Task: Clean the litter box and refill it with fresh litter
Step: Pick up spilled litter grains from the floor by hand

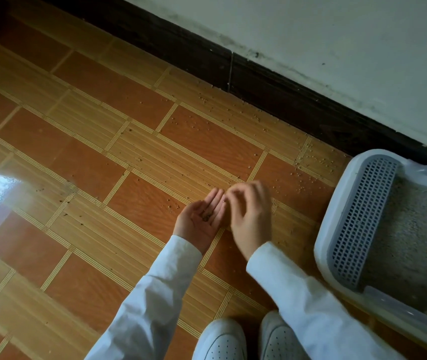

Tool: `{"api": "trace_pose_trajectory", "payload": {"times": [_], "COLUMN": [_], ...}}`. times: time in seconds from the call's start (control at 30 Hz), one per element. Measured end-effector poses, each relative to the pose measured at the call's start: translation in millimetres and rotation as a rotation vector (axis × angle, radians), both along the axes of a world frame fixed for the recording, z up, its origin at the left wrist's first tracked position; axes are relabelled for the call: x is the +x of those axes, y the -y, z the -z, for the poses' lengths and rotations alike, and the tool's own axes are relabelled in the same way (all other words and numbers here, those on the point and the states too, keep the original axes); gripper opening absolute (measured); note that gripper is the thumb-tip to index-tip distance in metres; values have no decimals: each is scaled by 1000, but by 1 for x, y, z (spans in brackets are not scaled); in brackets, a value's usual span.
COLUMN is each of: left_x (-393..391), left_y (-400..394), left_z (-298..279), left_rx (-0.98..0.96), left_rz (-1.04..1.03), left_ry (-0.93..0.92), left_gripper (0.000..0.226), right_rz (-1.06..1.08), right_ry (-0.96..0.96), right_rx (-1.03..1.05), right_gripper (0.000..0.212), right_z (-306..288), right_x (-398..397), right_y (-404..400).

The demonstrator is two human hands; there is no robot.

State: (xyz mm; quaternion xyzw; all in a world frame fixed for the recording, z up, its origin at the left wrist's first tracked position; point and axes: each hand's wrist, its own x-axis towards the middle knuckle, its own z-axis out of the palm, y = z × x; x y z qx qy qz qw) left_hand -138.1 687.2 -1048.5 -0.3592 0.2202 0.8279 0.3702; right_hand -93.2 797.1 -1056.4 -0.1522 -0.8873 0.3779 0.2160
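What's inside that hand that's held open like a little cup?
A few small dark bits of litter lie in the palm of the left hand. The right hand hovers beside it; whether its curled fingers hold anything is hidden.

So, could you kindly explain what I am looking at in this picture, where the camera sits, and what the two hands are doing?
There is no machine here: a person wears one camera on the head, and it looks forward and down at their own hands. The left hand is turned palm up with straight fingers, and a few dark litter grains lie in the palm. The right hand hangs beside it with curled fingers near the left fingertips; it is blurred, so I cannot tell whether it pinches anything. Below them is a tiled floor, where scattered litter lies toward the wall. At the right stands the litter box, with a grey perforated step and litter inside. The white shoes at the bottom edge are the person's own.
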Motion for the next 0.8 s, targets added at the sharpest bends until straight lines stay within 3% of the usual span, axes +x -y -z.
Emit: {"api": "trace_pose_trajectory", "payload": {"times": [0.13,0.23,0.4,0.6,0.8], "left_x": [0,-1,0,-1,-3], "left_y": [-4,-4,-3,-9,-12], "left_z": [-1,-3,-10,-15,-23], "left_rx": [5,-37,-87,-105,-108], "left_rz": [7,3,-25,-22,-83], "left_ry": [10,23,38,47,51], "left_gripper": [38,37,35,33,33], "right_rz": [-225,-39,364,361,265], "right_ry": [7,61,361,451,493], "right_rx": [72,2,-30,38,272], "right_gripper": [13,11,26,11,5], "right_z": [1,7,24,29,31], "right_x": [21,19,9,-4,-5], "right_y": [25,4,-44,-56,-53]}}
